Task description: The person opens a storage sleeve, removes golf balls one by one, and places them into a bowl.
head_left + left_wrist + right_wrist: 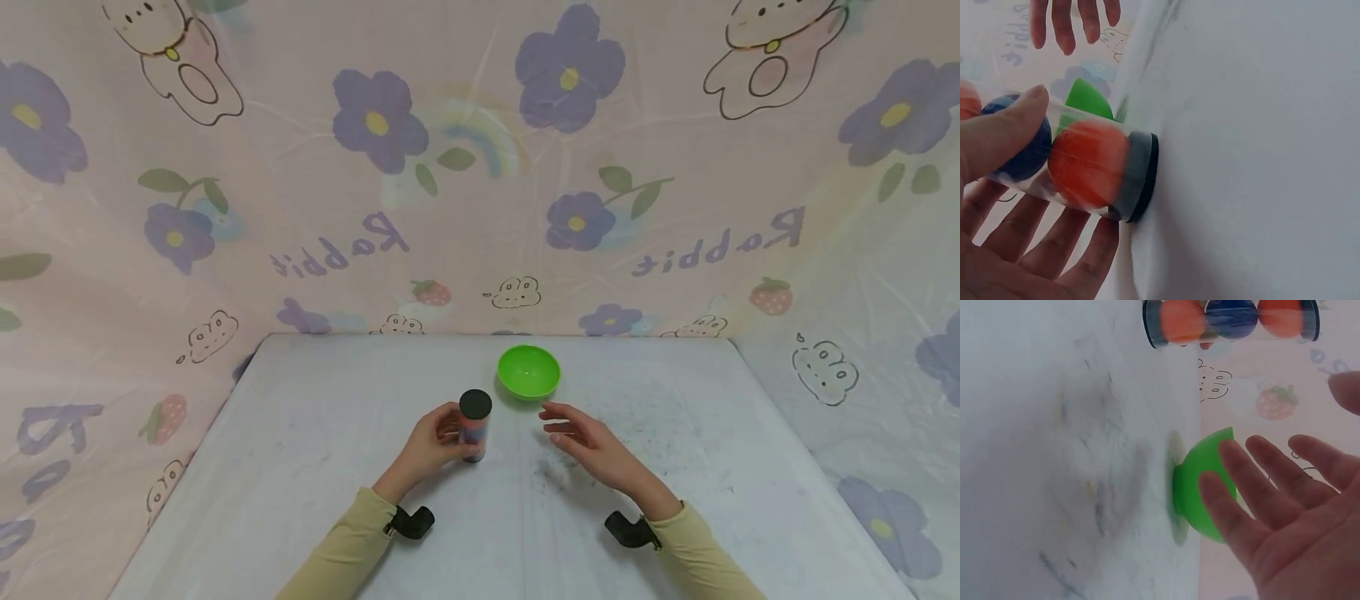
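Note:
A clear tube [473, 427] with dark end caps stands upright on the white table. Inside it, the left wrist view shows an orange-red ball [1088, 164] and a dark blue ball [1029, 147], with part of another red one above. My left hand [435, 442] holds the tube from its left side, thumb across the front and fingers behind. A bright green bowl [528, 372] sits behind and right of the tube, opening upward. Near the bowl's front right, my right hand [588, 442] hovers with loosely spread fingers [1260, 487], holding nothing.
The white table [337, 517] has dark smudges right of the middle. A printed cloth [465, 192] with flowers and rabbits hangs along its back and sides. Each wrist carries a black camera mount [413, 522].

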Demonstrator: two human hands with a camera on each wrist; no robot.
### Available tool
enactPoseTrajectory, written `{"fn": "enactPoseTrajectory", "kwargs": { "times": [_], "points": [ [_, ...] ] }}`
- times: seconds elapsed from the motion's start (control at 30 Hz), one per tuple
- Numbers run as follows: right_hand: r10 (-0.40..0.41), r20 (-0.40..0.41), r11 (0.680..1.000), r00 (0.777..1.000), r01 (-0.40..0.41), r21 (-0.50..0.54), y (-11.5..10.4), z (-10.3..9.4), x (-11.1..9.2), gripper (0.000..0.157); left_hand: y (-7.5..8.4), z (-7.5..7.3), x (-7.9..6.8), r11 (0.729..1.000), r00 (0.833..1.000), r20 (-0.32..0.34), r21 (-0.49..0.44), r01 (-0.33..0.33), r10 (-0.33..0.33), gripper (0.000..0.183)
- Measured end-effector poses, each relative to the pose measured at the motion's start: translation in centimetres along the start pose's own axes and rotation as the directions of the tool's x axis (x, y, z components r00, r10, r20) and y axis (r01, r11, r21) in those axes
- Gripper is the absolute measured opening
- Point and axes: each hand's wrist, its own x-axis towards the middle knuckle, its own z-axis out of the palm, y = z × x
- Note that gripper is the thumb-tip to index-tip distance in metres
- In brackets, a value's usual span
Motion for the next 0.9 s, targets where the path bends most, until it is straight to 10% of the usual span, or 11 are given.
{"fn": "enactPoseTrajectory", "kwargs": {
  "times": [0.47, 0.9],
  "points": [
    [-0.060, -0.040, 0.998, 0.997, 0.060, -0.009, -1.0, -0.4, 0.3, 0.045, 2.1, 0.9, 0.4, 0.997, 0.996, 0.058, 0.052, 0.059, -0.062, 0.050],
    [-0.150, -0.105, 0.988, 0.983, 0.145, -0.055, -2.7, -0.8, 1.5, 0.054, 0.7, 1.7, 1.2, 0.990, 0.999, 0.034, 0.137, 0.031, -0.036, 0.049]
  ]
}}
